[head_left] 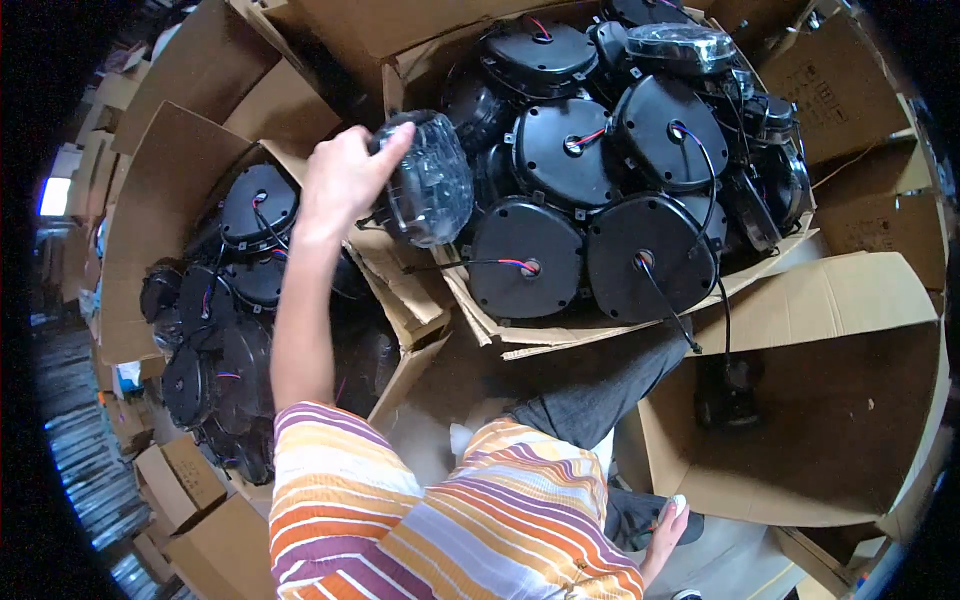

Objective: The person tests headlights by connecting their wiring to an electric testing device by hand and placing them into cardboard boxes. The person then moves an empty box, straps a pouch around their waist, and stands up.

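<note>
My left hand [352, 172] grips a lamp with a clear, faceted lens [428, 185] by its upper edge, thumb on top. The lamp is tilted above the cardboard flaps between two boxes. Just right of it, a large open carton [480, 322] is heaped with black lamp housings [565, 150], most with their backs up and red, blue and black wires out of the middle. Low at my right side hangs my right hand [668, 535], partly hidden by my striped shirt. A finger with a white tip is stretched out, and no held thing shows in it.
More black lamps [258, 205] fill a carton [165, 235] on the left. A brown carton [800, 440] stands open at the right, a dark object [728, 395] inside by its near wall. Wires [665, 300] hang over the heaped carton's edge. Flattened cardboard [200, 480] lies lower left.
</note>
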{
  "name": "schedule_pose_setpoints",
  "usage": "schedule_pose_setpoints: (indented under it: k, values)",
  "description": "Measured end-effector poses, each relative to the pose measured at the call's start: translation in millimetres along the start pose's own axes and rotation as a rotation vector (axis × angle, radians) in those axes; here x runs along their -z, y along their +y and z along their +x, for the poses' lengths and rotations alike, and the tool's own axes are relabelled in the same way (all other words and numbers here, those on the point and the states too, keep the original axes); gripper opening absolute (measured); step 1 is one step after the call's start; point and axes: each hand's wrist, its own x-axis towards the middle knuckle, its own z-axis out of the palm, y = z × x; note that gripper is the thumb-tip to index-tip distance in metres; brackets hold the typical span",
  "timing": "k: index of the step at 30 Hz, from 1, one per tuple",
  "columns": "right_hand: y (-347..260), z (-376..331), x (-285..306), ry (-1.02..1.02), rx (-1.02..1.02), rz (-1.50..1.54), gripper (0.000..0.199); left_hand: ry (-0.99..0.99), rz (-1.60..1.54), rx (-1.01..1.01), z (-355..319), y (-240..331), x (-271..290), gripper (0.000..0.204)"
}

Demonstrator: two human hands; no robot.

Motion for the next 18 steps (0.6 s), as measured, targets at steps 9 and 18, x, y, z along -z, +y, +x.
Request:
schedule_pose_setpoints:
  k: [9,18]
  values:
    - [1.4,10.8,-3.1,-0.018,-0.019,0.062,0.025,0.393,-0.017,-0.775,-16.8,50.1,-67.6,0.045]
    - [5.8,17.6,-0.9,-0.027,-0.025,0.150,0.021,0.352,0.069,-0.503,2.7,-7.6,-100.5,0.025]
